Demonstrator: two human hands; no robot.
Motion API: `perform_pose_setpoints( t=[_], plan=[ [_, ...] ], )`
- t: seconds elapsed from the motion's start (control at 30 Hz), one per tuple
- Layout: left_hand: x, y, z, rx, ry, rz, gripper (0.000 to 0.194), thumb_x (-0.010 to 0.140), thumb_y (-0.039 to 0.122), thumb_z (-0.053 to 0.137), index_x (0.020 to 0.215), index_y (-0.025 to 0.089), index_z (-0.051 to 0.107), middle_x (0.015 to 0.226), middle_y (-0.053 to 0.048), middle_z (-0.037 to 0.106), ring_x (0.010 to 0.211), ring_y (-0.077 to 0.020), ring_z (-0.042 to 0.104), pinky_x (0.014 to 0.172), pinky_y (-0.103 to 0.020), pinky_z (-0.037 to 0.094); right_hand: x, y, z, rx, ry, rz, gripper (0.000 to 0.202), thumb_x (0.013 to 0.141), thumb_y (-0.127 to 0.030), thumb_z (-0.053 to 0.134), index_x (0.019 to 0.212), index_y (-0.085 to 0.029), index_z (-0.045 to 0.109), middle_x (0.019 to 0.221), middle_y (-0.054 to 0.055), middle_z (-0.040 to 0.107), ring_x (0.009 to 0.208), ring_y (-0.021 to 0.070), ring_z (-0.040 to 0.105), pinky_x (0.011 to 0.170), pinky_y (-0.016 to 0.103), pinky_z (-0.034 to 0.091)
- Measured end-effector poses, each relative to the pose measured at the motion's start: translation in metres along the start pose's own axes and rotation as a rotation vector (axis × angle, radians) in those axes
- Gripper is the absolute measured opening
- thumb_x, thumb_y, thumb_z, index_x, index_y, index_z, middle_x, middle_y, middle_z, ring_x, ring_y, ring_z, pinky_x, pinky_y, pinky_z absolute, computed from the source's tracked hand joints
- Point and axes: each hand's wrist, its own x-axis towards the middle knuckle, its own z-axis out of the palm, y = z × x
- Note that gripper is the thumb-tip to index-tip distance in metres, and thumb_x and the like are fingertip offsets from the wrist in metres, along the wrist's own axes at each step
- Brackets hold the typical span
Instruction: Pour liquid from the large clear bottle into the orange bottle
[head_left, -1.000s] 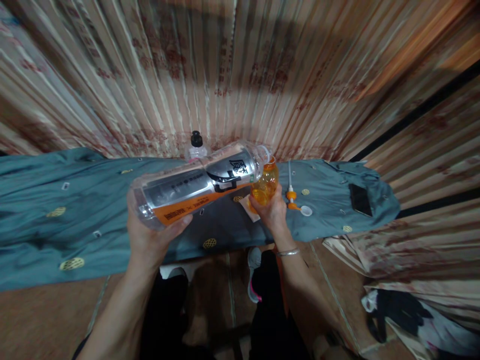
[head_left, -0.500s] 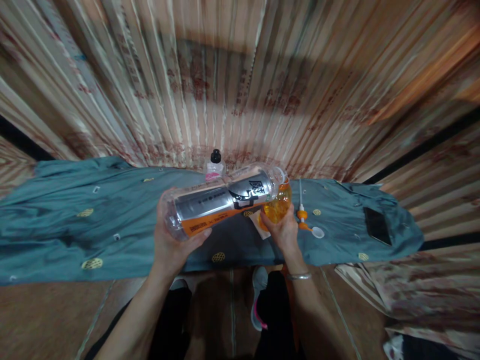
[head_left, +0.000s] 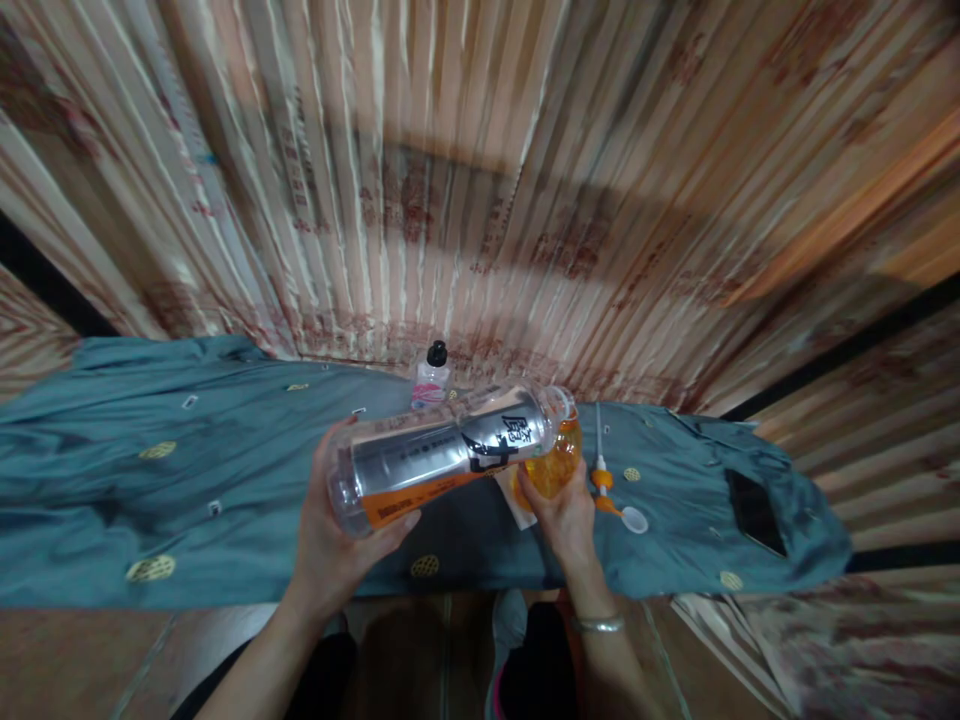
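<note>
My left hand (head_left: 337, 540) is wrapped round the base end of a large clear plastic bottle (head_left: 442, 455) with a silver and orange label. The bottle lies tilted almost level, its mouth to the right, at the top of a smaller orange bottle (head_left: 556, 462). My right hand (head_left: 566, 515) grips that orange bottle. Whether liquid runs between the two cannot be made out. Just right of this hand lies an orange pump top (head_left: 602, 480) with a pale tube, and beside it a small round white cap (head_left: 634, 520).
A small clear bottle with a black cap (head_left: 431, 378) stands behind the large bottle. A dark phone (head_left: 754, 512) lies at the right on the green cloth (head_left: 262, 480). Pale paper (head_left: 516, 505) lies under the orange bottle. A patterned curtain (head_left: 450, 200) hangs behind.
The whole scene sits lower in view, as the head camera has tilted up. Both hands keep their hold, and the large bottle stays tilted at the orange bottle's top.
</note>
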Motion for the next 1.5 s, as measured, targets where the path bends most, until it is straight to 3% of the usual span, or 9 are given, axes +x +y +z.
perform_pose_setpoints(
  t=[0.17,0.3,0.4,0.53,0.73,0.97,1.17,1.27,1.5],
  plan=[
    [-0.005,-0.004,-0.003,-0.013,0.014,-0.021,0.096,0.070,0.062,0.097,0.155,0.036,0.061,0.132,-0.009,0.078,0.114,-0.0385,0.081,0.093,-0.056,0.072,0.000,-0.002,-0.001,-0.023,-0.001,0.018,0.096,0.078,-0.078,0.069,0.147,-0.012,0.057,0.107,0.019,0.084,0.093,0.0400,0.083,0.081,0.049,0.067],
    [-0.006,-0.003,-0.006,0.039,-0.081,-0.064,0.096,0.069,0.052,0.100,0.155,0.036,0.059,0.131,-0.008,0.078,0.116,-0.0368,0.080,0.093,-0.052,0.072,0.000,-0.001,-0.001,-0.004,-0.006,0.020,0.096,0.078,-0.079,0.069,0.146,-0.011,0.057,0.111,0.022,0.084,0.097,0.0412,0.083,0.085,0.050,0.066],
    [-0.008,-0.001,-0.001,-0.021,0.018,-0.036,0.095,0.071,0.060,0.096,0.155,0.036,0.059,0.129,-0.007,0.078,0.113,-0.0352,0.081,0.089,-0.049,0.073,0.000,0.000,-0.001,-0.030,-0.009,0.058,0.099,0.075,-0.084,0.069,0.143,-0.013,0.058,0.110,0.022,0.084,0.097,0.0425,0.083,0.084,0.050,0.066],
    [-0.009,0.007,0.004,-0.070,0.014,-0.072,0.097,0.067,0.063,0.097,0.150,0.028,0.060,0.127,-0.009,0.078,0.112,-0.0341,0.082,0.091,-0.046,0.072,0.000,-0.001,-0.004,-0.067,-0.037,0.148,0.111,0.067,-0.092,0.068,0.142,-0.012,0.058,0.106,0.023,0.084,0.093,0.0435,0.082,0.080,0.049,0.064],
    [-0.003,0.022,0.004,-0.129,-0.038,-0.165,0.101,0.062,0.049,0.099,0.148,0.021,0.054,0.124,-0.011,0.081,0.111,-0.0323,0.083,0.094,-0.042,0.071,0.002,-0.003,-0.006,-0.113,-0.060,0.173,0.117,0.065,-0.096,0.064,0.142,-0.008,0.059,0.102,0.025,0.083,0.090,0.0456,0.080,0.077,0.051,0.062],
    [-0.007,0.010,0.003,-0.030,0.008,-0.095,0.100,0.066,0.061,0.097,0.150,0.023,0.059,0.128,-0.010,0.082,0.109,-0.0335,0.084,0.091,-0.044,0.072,0.000,0.002,0.001,-0.049,0.015,0.106,0.107,0.070,-0.092,0.067,0.139,-0.011,0.060,0.109,0.023,0.083,0.095,0.0428,0.082,0.085,0.050,0.064],
    [-0.007,0.016,0.001,0.000,-0.003,-0.182,0.097,0.070,0.053,0.093,0.155,0.024,0.057,0.126,-0.009,0.083,0.110,-0.0375,0.084,0.092,-0.049,0.073,-0.001,0.006,0.005,0.015,0.028,-0.012,0.089,0.080,-0.077,0.070,0.141,-0.014,0.058,0.115,0.021,0.084,0.100,0.0386,0.082,0.087,0.048,0.065],
    [-0.007,0.023,0.001,0.025,0.002,-0.201,0.096,0.071,0.048,0.092,0.156,0.025,0.056,0.130,-0.009,0.082,0.116,-0.0389,0.082,0.099,-0.053,0.072,-0.001,0.007,0.005,0.010,0.016,0.002,0.088,0.080,-0.074,0.071,0.142,-0.012,0.058,0.110,0.021,0.084,0.095,0.0391,0.082,0.084,0.049,0.065],
    [-0.007,0.023,-0.002,0.054,-0.005,-0.200,0.096,0.068,0.048,0.093,0.154,0.025,0.057,0.129,-0.011,0.082,0.115,-0.0413,0.082,0.104,-0.058,0.069,-0.001,0.006,0.005,0.045,0.021,-0.018,0.090,0.080,-0.074,0.072,0.145,-0.013,0.057,0.122,0.022,0.083,0.104,0.0392,0.083,0.090,0.050,0.066]
  ],
)
